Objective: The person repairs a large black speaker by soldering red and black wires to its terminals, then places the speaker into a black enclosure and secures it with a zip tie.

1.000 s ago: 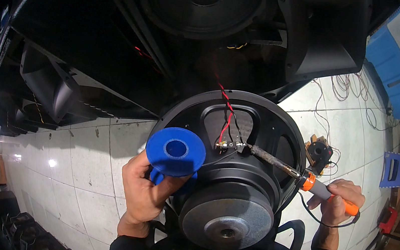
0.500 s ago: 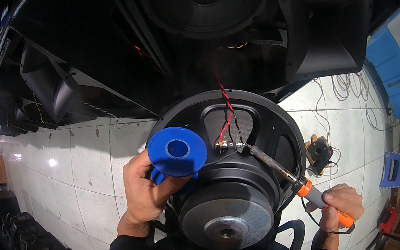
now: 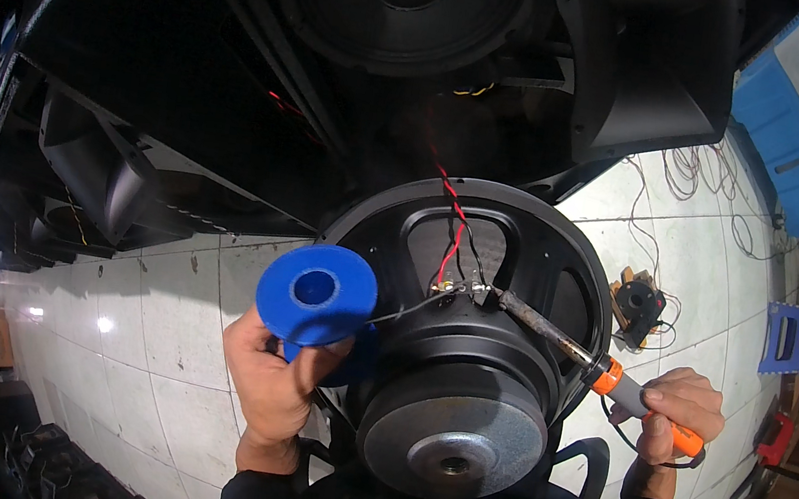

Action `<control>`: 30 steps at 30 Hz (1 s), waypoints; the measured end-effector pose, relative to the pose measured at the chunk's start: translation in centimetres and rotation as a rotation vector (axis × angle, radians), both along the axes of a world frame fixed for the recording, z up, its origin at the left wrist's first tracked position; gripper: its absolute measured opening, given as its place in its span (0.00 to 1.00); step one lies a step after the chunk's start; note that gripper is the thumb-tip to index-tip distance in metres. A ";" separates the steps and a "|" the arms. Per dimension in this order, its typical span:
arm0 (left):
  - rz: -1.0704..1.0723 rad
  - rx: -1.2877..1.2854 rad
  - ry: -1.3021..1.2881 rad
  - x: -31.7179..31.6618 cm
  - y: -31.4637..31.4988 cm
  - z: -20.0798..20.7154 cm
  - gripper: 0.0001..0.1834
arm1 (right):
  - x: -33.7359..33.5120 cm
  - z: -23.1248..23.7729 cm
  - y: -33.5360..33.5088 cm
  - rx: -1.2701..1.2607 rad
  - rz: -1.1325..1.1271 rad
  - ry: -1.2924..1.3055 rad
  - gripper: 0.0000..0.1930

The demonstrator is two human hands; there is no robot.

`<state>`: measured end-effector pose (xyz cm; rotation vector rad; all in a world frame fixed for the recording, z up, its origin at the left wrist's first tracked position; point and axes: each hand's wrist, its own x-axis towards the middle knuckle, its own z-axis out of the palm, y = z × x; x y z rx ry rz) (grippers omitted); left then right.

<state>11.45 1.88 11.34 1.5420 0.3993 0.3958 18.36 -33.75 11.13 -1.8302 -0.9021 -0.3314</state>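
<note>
Gripping a blue plastic spool [image 3: 312, 322] in curled left hand [image 3: 276, 383]; seeing red and black wires [image 3: 453, 203] already at silvery terminals [image 3: 478, 290] on the round black speaker [image 3: 464, 371], without visible completion; holding an orange-grey soldering iron [image 3: 609, 376] there in closed right hand [image 3: 685, 409].

Blue spool [image 3: 335, 320], orange-and-grey soldering iron handle [image 3: 631, 392], black speaker [image 3: 448, 344] with grey magnet [image 3: 457, 429], red and black wires [image 3: 453, 199], white floor [image 3: 168, 320] with dark grid lines, blue-and-white cooler [image 3: 789, 124] at its far right edge.
</note>
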 end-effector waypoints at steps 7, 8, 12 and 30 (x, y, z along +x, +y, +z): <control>0.027 0.050 0.035 -0.1 0.5 -0.2 0.17 | -0.1 -0.2 0.0 0.007 -0.016 0.001 0.14; 0.024 0.055 0.031 -0.1 0.6 -0.3 0.17 | -0.1 -0.2 -0.1 0.007 -0.019 -0.003 0.14; 0.022 0.053 0.040 -0.3 0.7 -0.4 0.17 | -0.1 0.0 -0.1 -0.005 -0.020 0.001 0.14; 0.044 0.018 -0.009 -0.1 0.3 -0.5 0.15 | -0.6 -0.8 -0.3 0.048 -0.189 0.045 0.17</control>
